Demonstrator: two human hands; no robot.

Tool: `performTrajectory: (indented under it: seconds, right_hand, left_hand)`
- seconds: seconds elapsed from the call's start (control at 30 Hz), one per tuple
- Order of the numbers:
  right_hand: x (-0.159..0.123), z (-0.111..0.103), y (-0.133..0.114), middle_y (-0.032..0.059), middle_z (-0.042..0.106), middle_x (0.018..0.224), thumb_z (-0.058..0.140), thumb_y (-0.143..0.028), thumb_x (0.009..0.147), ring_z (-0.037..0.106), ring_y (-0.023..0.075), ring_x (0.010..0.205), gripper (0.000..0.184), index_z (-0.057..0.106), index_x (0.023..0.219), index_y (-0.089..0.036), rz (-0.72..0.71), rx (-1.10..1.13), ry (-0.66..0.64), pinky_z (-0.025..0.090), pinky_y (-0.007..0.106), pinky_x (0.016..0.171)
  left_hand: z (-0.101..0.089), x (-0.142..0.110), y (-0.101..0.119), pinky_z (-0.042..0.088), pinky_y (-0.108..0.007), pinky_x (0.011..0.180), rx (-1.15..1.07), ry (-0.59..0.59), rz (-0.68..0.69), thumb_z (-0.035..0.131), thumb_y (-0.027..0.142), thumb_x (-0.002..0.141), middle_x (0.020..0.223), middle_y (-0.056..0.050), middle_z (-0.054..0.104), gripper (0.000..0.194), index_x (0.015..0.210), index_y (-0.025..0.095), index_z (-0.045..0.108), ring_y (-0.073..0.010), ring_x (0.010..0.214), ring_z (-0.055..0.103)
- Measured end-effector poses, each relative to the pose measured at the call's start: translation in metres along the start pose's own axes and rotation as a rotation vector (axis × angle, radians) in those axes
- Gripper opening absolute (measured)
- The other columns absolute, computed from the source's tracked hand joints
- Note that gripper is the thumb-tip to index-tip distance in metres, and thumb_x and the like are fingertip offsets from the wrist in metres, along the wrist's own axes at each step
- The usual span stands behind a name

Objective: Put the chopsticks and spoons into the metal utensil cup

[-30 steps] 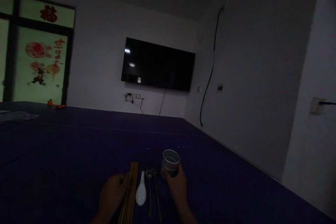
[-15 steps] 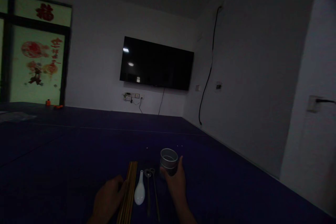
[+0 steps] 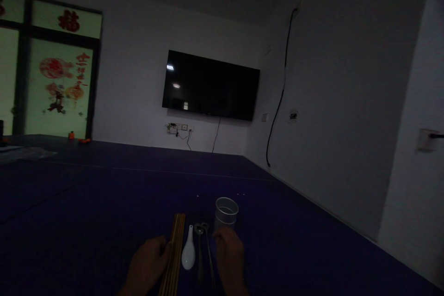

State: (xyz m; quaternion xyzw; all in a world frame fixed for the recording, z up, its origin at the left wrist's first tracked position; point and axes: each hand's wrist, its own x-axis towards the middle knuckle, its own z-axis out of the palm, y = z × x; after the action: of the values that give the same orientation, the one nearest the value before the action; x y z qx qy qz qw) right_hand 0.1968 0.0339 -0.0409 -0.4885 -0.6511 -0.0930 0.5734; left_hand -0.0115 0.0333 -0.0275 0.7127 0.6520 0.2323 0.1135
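My left hand (image 3: 149, 259) is curled at the left edge of a bundle of wooden chopsticks (image 3: 175, 252), its thumb against them. Just right of the bundle lies a white soup spoon (image 3: 188, 255). Two long-handled metal spoons come after it: one spoon (image 3: 200, 245) and a thinner spoon (image 3: 208, 247) alongside. A grey metal cup (image 3: 226, 212) stands upright beyond them. My right hand (image 3: 229, 254) is in front of the cup with its fingers bent inward, covering the cup's lower part. Nothing shows in those fingers, though the dim light blurs them.
The dark blue surface (image 3: 121, 199) stretches to the walls. Small white specks lie behind the cup. Far left are clear plastic sheeting (image 3: 31, 153) and small orange objects (image 3: 71, 135). A television (image 3: 211, 85) hangs on the far wall; a black cable (image 3: 277, 106) runs down the right wall.
My right hand has let go of the cup and drawn back in front of it, fingers curling in. My left hand stays by the chopsticks. The view has shifted slightly.
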Motion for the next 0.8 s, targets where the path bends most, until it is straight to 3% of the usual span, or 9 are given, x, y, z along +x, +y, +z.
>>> performTrajectory:
  seconds: [0.13, 0.3, 0.8]
  right_hand:
    - [-0.003, 0.003, -0.016, 0.0003, 0.058, 0.054, 0.035, -0.004, 0.069, 0.055, 0.0124, 0.054, 0.03, 0.055, 0.055, -0.021, -0.008, -0.039, -0.143, 0.036, 0.022, 0.054]
    - [0.0, -0.002, -0.031, 0.0, 0.06, 0.056, 0.035, -0.001, 0.067, 0.056, 0.0123, 0.055, 0.031, 0.056, 0.054, -0.02, 0.058, -0.088, -0.216, 0.034, 0.021, 0.055]
    - [-0.007, 0.004, -0.028, -0.0005, 0.068, 0.064, 0.038, -0.001, 0.071, 0.061, 0.0141, 0.06, 0.035, 0.064, 0.062, -0.023, 0.138, -0.156, -0.342, 0.039, 0.021, 0.06]
  left_hand:
    - [0.0, -0.004, 0.002, 0.037, -0.026, 0.063, 0.03, -0.018, 0.018, 0.028, 0.033, 0.089, 0.08, -0.006, 0.069, 0.04, 0.072, 0.018, 0.061, -0.0186, 0.077, 0.064]
    - [-0.003, -0.007, 0.003, 0.037, -0.026, 0.063, 0.06, -0.025, 0.031, 0.031, 0.034, 0.088, 0.084, -0.007, 0.07, 0.038, 0.074, 0.018, 0.061, -0.0186, 0.08, 0.064]
    - [-0.006, -0.009, 0.007, 0.037, -0.025, 0.061, 0.124, -0.053, 0.053, 0.034, 0.038, 0.087, 0.075, -0.006, 0.069, 0.038, 0.073, 0.019, 0.064, -0.0176, 0.07, 0.063]
